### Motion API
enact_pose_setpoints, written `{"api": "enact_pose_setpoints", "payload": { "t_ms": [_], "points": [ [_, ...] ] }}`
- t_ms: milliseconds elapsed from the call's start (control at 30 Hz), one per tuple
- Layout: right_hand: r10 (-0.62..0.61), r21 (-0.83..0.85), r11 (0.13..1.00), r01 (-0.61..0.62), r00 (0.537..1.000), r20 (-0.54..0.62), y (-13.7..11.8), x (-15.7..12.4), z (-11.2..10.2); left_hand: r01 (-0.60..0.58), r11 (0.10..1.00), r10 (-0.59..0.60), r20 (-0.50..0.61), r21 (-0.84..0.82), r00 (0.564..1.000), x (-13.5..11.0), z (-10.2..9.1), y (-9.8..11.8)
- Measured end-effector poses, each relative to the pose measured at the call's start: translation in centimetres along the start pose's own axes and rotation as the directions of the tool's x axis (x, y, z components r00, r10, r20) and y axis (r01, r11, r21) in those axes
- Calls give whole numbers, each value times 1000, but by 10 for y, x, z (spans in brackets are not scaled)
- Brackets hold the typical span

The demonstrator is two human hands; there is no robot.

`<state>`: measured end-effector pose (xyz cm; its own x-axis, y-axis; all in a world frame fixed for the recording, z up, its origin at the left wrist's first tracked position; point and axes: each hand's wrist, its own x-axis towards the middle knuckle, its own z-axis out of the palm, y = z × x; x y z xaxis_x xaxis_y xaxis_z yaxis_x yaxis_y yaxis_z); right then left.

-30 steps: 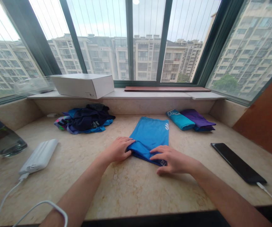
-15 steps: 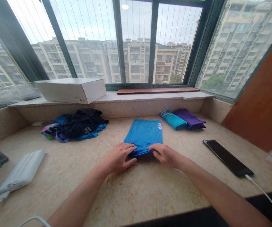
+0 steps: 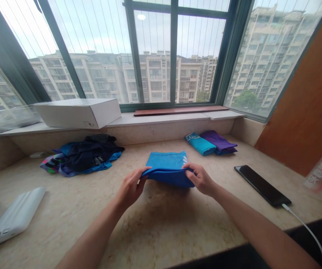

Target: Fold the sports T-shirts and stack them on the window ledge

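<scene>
Folding looks mid-step, judging by the grip: left hand (image 3: 130, 188) and right hand (image 3: 201, 179) each pinch a near corner of the blue garment (image 3: 168, 166), its near edge raised off the stone counter (image 3: 161, 224), far part lying flat at centre — laying it over would call for level corners.
</scene>
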<state>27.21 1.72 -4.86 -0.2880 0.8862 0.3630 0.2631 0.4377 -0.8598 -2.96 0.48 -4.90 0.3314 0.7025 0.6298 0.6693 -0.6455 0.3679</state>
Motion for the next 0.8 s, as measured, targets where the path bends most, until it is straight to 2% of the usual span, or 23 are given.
{"api": "enact_pose_setpoints", "payload": {
  "t_ms": [67,167,233,300,333,400,467,533,600,733,800],
  "points": [
    [58,137,989,-55,998,-16,-4,1,-2,42,997,-46,-55,-67,997,0,-3,9],
    [241,310,926,-214,969,-52,-7,7,-2,237,959,-254,-100,-152,962,3,3,14],
    [364,347,877,-334,931,-23,-4,11,-1,393,899,-412,-66,-196,909,5,13,7],
    [424,290,858,-423,903,64,4,12,-1,492,845,-500,16,-209,866,4,22,-5],
    [418,232,872,-431,902,105,9,12,-1,515,832,-514,62,-204,856,3,25,-12],
    [337,90,933,-349,932,131,20,11,1,515,837,-495,143,-184,857,-2,29,-24],
    [209,-54,977,-205,974,82,30,11,4,472,866,-444,181,-164,877,-5,30,-31],
    [118,-156,981,-115,993,7,38,13,9,422,895,-397,177,-140,901,-7,30,-33],
    [101,-223,968,-115,992,-74,44,15,12,392,912,-375,144,-117,916,-5,31,-33],
    [152,-369,905,-213,970,-188,49,18,12,399,916,-396,68,-29,916,2,33,-31],
    [99,-471,860,-198,969,-227,46,18,8,379,924,-379,-5,46,926,5,30,-27]
  ]
}}
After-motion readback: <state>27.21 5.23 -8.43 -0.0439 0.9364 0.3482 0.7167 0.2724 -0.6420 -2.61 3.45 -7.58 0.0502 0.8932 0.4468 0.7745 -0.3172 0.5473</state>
